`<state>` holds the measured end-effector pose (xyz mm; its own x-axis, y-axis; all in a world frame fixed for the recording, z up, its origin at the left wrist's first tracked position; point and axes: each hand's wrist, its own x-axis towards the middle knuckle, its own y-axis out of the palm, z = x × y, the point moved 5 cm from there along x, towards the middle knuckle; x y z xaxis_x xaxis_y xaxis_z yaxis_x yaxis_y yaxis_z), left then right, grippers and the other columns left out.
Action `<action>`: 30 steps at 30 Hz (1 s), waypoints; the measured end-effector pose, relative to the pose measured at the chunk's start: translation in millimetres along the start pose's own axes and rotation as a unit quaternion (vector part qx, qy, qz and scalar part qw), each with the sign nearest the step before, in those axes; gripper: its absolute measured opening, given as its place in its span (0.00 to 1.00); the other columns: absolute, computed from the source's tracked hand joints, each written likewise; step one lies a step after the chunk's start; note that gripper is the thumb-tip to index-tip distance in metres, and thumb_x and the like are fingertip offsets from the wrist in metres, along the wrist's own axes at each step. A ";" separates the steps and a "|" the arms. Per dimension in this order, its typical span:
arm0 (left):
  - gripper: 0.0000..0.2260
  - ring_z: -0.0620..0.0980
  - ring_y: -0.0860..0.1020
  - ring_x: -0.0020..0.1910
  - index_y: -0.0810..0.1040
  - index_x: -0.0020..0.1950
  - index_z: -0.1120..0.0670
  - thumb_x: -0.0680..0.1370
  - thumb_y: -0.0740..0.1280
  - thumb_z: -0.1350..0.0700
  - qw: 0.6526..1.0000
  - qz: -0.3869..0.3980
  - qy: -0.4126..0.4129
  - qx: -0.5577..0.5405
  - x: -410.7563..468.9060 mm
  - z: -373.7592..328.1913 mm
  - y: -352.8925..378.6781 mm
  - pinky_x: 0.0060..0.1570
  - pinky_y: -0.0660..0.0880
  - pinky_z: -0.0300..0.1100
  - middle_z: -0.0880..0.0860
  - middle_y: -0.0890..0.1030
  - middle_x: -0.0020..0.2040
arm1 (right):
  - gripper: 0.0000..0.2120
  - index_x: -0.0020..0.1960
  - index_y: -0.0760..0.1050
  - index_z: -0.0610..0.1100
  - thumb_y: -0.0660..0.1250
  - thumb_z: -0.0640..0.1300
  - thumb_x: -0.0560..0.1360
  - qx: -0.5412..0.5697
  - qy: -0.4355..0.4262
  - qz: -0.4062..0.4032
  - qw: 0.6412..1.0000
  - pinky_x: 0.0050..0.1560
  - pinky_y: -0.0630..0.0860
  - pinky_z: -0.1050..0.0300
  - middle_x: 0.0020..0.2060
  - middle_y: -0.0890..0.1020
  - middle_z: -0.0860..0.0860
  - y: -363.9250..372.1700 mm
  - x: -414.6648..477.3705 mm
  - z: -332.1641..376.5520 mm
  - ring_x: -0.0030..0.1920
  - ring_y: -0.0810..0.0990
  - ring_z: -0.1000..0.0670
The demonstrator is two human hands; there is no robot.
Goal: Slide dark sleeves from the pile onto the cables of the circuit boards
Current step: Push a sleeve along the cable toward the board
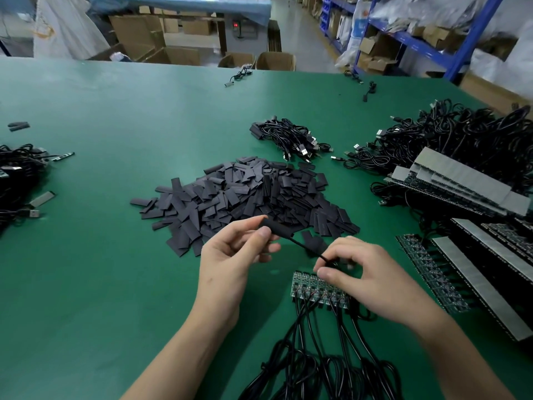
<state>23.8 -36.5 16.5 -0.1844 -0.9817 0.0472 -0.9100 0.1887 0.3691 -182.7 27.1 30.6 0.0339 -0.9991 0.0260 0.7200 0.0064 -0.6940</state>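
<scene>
Pinching the sleeve point(276, 228) in the left hand point(230, 255), gripping the cable point(308, 249) with right hand point(372, 281) fingers point(331, 275) just down-right, lining both up on one slant toward the boards point(310, 285).

Two hands show, a left hand point(230, 255) and a right hand point(372, 281), with one lone sleeve point(274, 226) and one raised cable point(308, 249) between them. There is one pile of sleeves point(245, 194) too many to count, and two stray sleeves point(18, 126) lie far left. One strip of circuit boards point(314, 287) holds roughly seven boards with about six wires point(346, 336) — overlap blurs that tally. Cables form three heaps — a left heap point(17, 171), a middle heap point(288, 137), a right heap point(461, 131) — plus about three loose cables point(239, 75).
</scene>
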 end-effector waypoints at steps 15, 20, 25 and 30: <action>0.27 0.38 0.67 0.57 0.80 0.62 0.39 0.76 0.54 0.26 0.758 0.207 0.108 0.609 -10.4 15.4 15.7 0.59 0.65 0.39 0.36 0.71 0.53 | 0.15 0.46 0.79 0.46 0.57 0.46 0.85 0.037 0.080 -0.189 0.978 0.33 0.66 0.54 0.32 0.75 0.47 -77.0 132.3 13.1 0.30 0.69 0.50; 0.17 0.36 0.68 0.55 0.79 0.55 0.40 0.76 0.64 0.31 0.791 0.216 0.093 0.565 -7.3 17.5 16.7 0.58 0.66 0.35 0.36 0.72 0.52 | 0.15 0.50 0.82 0.45 0.58 0.45 0.85 -0.044 0.101 -0.237 0.965 0.37 0.71 0.54 0.34 0.80 0.50 -92.6 230.0 27.4 0.32 0.75 0.48; 0.07 0.37 0.78 0.45 0.79 0.49 0.44 0.77 0.72 0.43 0.882 0.219 0.000 0.417 -5.0 17.8 16.1 0.46 0.72 0.31 0.38 0.81 0.43 | 0.18 0.68 0.77 0.45 0.60 0.53 0.85 -0.130 0.111 -0.209 0.963 0.64 0.77 0.48 0.64 0.82 0.44 -90.6 292.9 57.6 0.63 0.81 0.41; 0.04 0.37 0.74 0.35 0.83 0.46 0.47 0.76 0.75 0.48 0.920 0.228 -0.082 0.308 -3.2 21.3 12.1 0.41 0.71 0.31 0.41 0.80 0.36 | 0.21 0.73 0.74 0.45 0.63 0.53 0.84 -0.155 0.059 -0.181 0.969 0.64 0.77 0.50 0.67 0.80 0.46 -70.4 270.5 48.0 0.62 0.80 0.48</action>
<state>5.5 -30.6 1.0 -0.6072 -0.7891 -0.0933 -0.7520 0.6086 -0.2534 -191.0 -241.6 121.1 -0.2751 -0.9317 0.2373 0.4269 -0.3396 -0.8381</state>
